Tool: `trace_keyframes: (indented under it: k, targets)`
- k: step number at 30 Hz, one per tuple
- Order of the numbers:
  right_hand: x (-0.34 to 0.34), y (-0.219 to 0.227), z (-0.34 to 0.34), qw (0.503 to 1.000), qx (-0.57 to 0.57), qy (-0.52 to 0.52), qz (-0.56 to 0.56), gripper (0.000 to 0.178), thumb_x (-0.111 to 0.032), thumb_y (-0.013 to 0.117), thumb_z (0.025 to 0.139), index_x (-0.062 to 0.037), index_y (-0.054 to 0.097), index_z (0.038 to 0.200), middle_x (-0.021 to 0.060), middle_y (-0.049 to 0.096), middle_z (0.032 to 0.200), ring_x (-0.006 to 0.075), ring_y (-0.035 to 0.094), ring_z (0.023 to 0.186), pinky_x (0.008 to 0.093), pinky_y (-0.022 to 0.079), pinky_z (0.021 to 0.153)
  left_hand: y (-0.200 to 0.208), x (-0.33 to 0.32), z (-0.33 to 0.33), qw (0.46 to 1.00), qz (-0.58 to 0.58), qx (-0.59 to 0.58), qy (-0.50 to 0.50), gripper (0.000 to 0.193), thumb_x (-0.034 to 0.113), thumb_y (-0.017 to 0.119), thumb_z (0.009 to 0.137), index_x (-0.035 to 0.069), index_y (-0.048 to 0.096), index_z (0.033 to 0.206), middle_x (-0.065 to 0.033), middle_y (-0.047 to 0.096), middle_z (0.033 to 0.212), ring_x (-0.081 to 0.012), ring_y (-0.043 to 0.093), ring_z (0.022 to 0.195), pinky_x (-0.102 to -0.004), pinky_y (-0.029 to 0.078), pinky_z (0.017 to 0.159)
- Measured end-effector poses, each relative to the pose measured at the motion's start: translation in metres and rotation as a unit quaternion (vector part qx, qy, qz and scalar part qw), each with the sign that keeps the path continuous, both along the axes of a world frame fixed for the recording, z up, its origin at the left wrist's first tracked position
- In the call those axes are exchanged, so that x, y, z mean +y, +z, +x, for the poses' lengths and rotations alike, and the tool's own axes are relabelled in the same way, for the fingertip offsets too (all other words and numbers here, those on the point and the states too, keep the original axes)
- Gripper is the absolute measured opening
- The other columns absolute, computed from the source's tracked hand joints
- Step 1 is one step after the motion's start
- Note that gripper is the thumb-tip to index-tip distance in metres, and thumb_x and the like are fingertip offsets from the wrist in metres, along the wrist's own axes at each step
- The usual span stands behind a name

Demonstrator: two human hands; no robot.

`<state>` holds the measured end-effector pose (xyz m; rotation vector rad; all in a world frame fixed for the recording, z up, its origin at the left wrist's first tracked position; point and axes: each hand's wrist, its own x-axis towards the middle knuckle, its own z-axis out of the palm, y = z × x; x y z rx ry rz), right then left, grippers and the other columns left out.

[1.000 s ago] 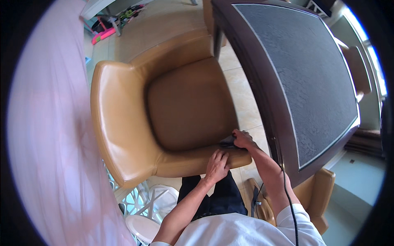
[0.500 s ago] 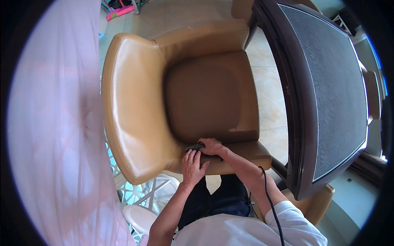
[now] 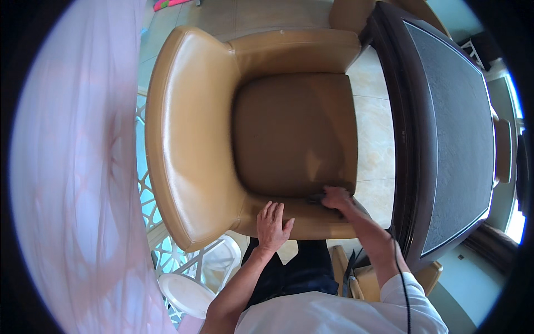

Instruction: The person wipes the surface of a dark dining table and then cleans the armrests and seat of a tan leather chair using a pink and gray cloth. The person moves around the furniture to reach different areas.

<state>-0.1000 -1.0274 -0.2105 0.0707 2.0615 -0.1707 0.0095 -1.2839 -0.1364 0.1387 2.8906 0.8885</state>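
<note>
A tan leather armchair (image 3: 194, 133) with a brown seat fills the middle, its back toward the left. My right hand (image 3: 337, 198) is closed on a small dark grey cloth (image 3: 316, 198), pressed against the near armrest by the seat's front corner. Much of the cloth is hidden under the fingers, and the hand is slightly blurred. On the same armrest, closer to the chair back, my left hand (image 3: 272, 227) lies flat with its fingers stretched out and nothing in it.
A dark table (image 3: 461, 139) with a grey top stands to the right, close to the chair's front. Pale pink curtain (image 3: 83, 167) hangs along the left. A white round stool or stand (image 3: 186, 292) is at lower left. A black cord (image 3: 401, 267) runs along my right arm.
My right hand has moved right along the near armrest with the cloth, away from my left hand. My left hand has shifted slightly right and no longer touches the cloth. The view has shifted slightly.
</note>
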Motion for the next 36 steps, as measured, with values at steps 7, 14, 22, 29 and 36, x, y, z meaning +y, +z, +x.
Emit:
trace_keyframes:
  k: [7,14,22,29,36]
  targets:
    - [-0.187,-0.019,-0.005,0.964,0.041,-0.064,-0.255,0.062,-0.045,0.072,0.082,-0.0166,0.061,0.136,0.0177,0.069,0.129,0.0379,0.065,0.120,0.0479,0.052,0.103,0.016,-0.028,0.005,0.998,0.027,0.030,0.050,0.063,0.020,0.071,0.089,-0.002,0.048,0.143,-0.0266,0.051,0.142,-0.0478,0.047,0.135,-0.0550,0.039,0.114]
    - [-0.200,-0.022,-0.005,0.956,0.042,-0.092,-0.277,0.059,-0.041,0.071,0.083,-0.0187,0.061,0.137,0.0195,0.070,0.127,0.0383,0.065,0.121,0.0484,0.052,0.102,0.027,-0.065,0.025,0.998,0.024,0.037,0.053,0.055,0.014,0.069,0.092,-0.002,0.050,0.141,-0.0258,0.052,0.141,-0.0463,0.048,0.134,-0.0527,0.041,0.113]
    - [-0.219,0.047,0.023,0.922,0.148,-0.088,-0.348,0.048,-0.037,0.072,0.083,-0.0216,0.064,0.127,0.0156,0.070,0.110,0.0377,0.067,0.109,0.0501,0.056,0.091,0.046,-0.062,0.022,0.987,0.015,0.110,0.117,0.052,0.011,0.064,0.093,-0.004,0.051,0.141,-0.0270,0.054,0.139,-0.0477,0.052,0.131,-0.0538,0.043,0.112]
    - [-0.225,0.065,0.026,0.926,0.184,-0.066,-0.323,0.049,-0.032,0.073,0.082,-0.0196,0.062,0.128,0.0150,0.067,0.105,0.0376,0.065,0.107,0.0495,0.056,0.091,0.050,-0.070,0.027,0.995,-0.005,0.063,0.073,0.062,0.006,0.062,0.087,-0.004,0.048,0.146,-0.0282,0.050,0.142,-0.0481,0.048,0.135,-0.0545,0.039,0.115]
    - [-0.225,0.059,0.035,0.928,0.209,-0.049,-0.303,0.050,-0.031,0.076,0.083,-0.0209,0.062,0.130,0.0174,0.065,0.111,0.0395,0.063,0.112,0.0513,0.056,0.090,0.042,-0.065,0.029,0.994,-0.010,0.063,0.089,0.051,0.009,0.062,0.090,-0.003,0.054,0.139,-0.0273,0.055,0.133,-0.0466,0.054,0.123,-0.0530,0.044,0.107]
